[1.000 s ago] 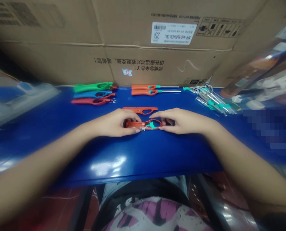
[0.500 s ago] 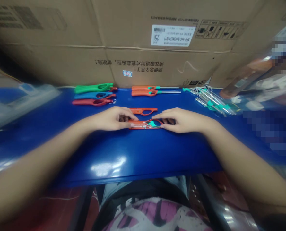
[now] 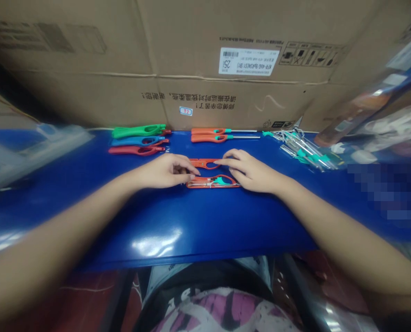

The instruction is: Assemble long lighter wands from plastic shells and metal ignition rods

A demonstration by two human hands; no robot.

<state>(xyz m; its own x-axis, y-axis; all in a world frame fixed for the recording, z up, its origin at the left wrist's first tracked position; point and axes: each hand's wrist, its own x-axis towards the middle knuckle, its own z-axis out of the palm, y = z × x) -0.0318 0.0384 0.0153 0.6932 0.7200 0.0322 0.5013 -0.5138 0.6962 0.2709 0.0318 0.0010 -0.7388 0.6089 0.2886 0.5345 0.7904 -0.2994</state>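
Note:
An orange lighter half-shell with a teal trigger and inner parts (image 3: 212,182) lies flat on the blue table (image 3: 198,221). Just behind it lies a second, empty orange half-shell (image 3: 205,163). My left hand (image 3: 165,170) rests at their left ends, fingertips curled onto the left end of the empty shell. My right hand (image 3: 248,171) lies to the right, its fingertips pinching the right end of that empty shell while the palm sits beside the filled shell.
Green, blue and red lighter shells (image 3: 139,139) lie at the back left. Two assembled orange lighters (image 3: 222,134) lie at the back middle. A heap of teal-and-metal inserts (image 3: 304,147) is at the back right. Cardboard boxes (image 3: 226,69) wall off the rear. Plastic bags lie at both sides.
Both hands have let go of the filled shell, which now lies flat, and moved back to the empty shell behind it. The camera view shifted slightly.

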